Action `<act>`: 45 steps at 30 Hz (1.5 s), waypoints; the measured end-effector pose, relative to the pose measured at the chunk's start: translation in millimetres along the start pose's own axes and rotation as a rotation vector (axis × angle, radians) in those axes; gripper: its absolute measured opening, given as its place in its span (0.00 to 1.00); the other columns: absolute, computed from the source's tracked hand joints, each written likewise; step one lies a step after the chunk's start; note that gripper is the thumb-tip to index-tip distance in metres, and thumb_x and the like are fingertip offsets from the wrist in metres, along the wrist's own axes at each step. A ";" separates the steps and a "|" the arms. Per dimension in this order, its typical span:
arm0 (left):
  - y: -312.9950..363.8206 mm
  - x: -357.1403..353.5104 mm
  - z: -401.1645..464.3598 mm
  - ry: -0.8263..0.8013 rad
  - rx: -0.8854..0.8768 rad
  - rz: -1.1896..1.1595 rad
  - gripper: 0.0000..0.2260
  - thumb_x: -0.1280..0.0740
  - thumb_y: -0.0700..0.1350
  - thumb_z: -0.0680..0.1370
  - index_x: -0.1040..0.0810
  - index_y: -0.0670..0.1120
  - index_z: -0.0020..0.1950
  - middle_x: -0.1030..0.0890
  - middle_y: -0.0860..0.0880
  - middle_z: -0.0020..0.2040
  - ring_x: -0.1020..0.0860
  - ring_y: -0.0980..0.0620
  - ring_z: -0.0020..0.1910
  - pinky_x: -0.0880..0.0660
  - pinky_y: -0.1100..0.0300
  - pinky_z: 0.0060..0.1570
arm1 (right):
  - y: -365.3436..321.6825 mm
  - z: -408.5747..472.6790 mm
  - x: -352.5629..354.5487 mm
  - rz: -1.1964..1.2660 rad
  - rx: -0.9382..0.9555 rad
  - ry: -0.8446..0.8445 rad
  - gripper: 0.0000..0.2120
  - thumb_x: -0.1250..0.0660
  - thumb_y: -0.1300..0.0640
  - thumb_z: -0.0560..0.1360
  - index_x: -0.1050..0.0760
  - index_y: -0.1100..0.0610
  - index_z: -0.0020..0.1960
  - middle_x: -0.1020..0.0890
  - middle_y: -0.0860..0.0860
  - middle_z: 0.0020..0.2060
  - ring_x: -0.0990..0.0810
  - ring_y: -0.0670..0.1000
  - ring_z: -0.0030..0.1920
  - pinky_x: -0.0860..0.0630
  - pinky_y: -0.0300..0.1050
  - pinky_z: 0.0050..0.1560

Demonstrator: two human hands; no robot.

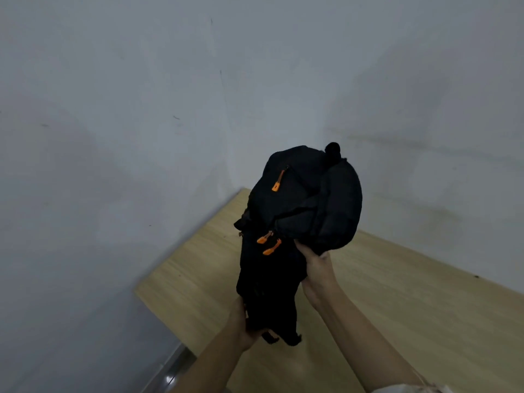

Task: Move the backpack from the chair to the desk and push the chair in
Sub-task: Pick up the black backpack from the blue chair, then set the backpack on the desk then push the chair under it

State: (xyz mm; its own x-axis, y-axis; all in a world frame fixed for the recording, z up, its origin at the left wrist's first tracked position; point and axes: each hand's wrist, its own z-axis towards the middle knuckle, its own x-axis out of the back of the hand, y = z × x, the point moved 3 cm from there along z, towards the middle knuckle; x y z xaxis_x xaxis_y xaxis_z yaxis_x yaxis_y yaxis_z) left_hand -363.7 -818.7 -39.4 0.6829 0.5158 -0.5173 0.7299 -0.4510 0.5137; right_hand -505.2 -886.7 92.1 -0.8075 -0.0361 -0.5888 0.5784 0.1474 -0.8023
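A black backpack [303,211] with orange zipper pulls is held up over the light wooden desk [397,307]. My left hand [241,321] grips its lower end, near the dangling black straps. My right hand [314,265] grips the bag's right side at mid-height. The bag looks limp and folded, its rounded end pointing away from me toward the wall corner. I cannot tell whether its lowest straps touch the desk. The chair is out of view.
The desk fits into a corner between two pale grey walls [113,137]. Its left edge runs along the left wall, with a strip of floor [170,373] showing at the lower left. A small dark speck lies near the desk's far right edge.
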 end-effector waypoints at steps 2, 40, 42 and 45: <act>8.4 -3.5 9.0 0.099 -0.065 0.127 0.16 0.45 0.45 0.83 0.27 0.38 0.65 0.18 0.39 0.49 0.20 0.39 0.46 0.19 0.51 0.36 | 2.3 10.1 10.0 -0.031 -0.019 -0.010 0.14 0.34 0.67 0.76 0.20 0.50 0.52 0.13 0.45 0.44 0.14 0.47 0.45 0.19 0.38 0.37; 198.8 45.3 185.1 0.209 -0.540 1.449 0.43 0.24 0.45 0.71 0.48 0.47 0.77 0.54 0.36 0.78 0.47 0.35 0.74 0.41 0.40 0.71 | 141.7 105.8 93.6 -2.235 -0.212 0.267 0.56 0.23 0.44 0.65 0.61 0.46 0.77 0.55 0.59 0.78 0.56 0.66 0.76 0.47 0.74 0.70; 201.2 47.6 195.9 0.179 -0.536 1.492 0.42 0.26 0.44 0.72 0.49 0.47 0.77 0.53 0.36 0.78 0.47 0.35 0.74 0.44 0.41 0.72 | 146.2 116.2 94.3 -2.209 -0.239 0.173 0.59 0.26 0.35 0.62 0.65 0.45 0.76 0.57 0.58 0.78 0.54 0.66 0.77 0.45 0.74 0.70; 219.7 40.5 217.5 0.117 -0.549 1.516 0.41 0.27 0.44 0.73 0.50 0.47 0.77 0.53 0.36 0.78 0.49 0.37 0.75 0.46 0.42 0.74 | 160.9 130.5 93.3 -2.123 -0.377 0.158 0.61 0.28 0.33 0.63 0.74 0.43 0.73 0.61 0.55 0.78 0.56 0.64 0.77 0.47 0.72 0.72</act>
State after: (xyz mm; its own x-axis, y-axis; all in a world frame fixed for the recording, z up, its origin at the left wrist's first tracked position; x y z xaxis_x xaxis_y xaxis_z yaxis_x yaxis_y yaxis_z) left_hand -168.9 -1055.3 -96.4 0.7034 -0.0768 0.7066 -0.6950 -0.2829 0.6611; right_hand -472.4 -995.2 -104.7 -0.0477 -0.3084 0.9501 -0.9896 0.1441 -0.0029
